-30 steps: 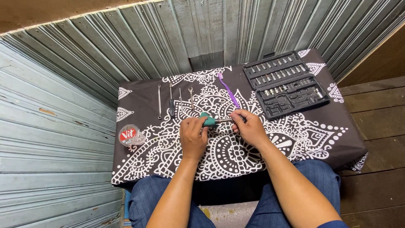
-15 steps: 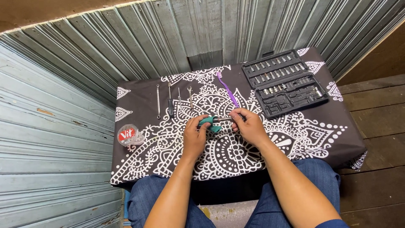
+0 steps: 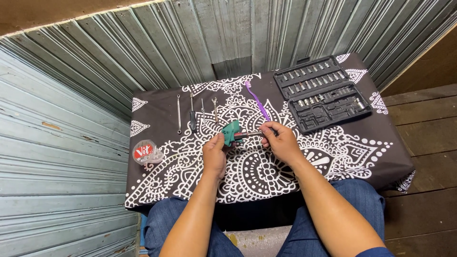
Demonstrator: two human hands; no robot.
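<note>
Starting at the left edge of the black-and-white patterned cloth, we see a small round clear container with a red label, lying well apart from the hands. Next come a few slim metal tools laid side by side, pointing away from us (wrenches and a driver, as far as we can tell).

Our left hand is closed around the green tool body, holding it just above the cloth near the middle of the table. From that green piece a thin dark shaft runs to the right, and our right hand pinches its far end between fingertips and thumb. Just behind the hands lies a purple toothbrush, and further right an open black case of sockets and bits.

We judge the step in hand to be fitting or adjusting the shaft in the green tool. The next move would call for the left hand keeping the green body steady while the right turns or presses the shaft in line with it; whether it is fully seated is too small to tell.
</note>
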